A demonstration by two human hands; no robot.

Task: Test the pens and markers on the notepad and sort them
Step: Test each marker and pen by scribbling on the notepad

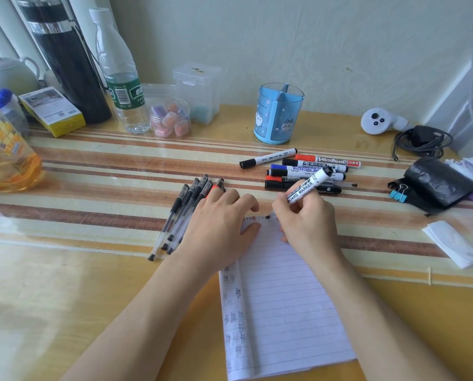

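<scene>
With the left forearm point(136, 312) and right forearm point(367, 298) both bare and reaching forward, the left hand point(219, 224) lies flat, palm down, fingers loosely spread, while the right hand point(306, 215) curls its fingers round a marker point(309, 185), tip downward.

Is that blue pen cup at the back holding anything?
Empty, it seems: nothing sticks out above the rim of the blue pen cup.

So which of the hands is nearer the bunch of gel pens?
Left. The left hand presses the notepad right against the gel pens; the right hand grips a whiteboard marker farther right, across the notepad's top.
</scene>
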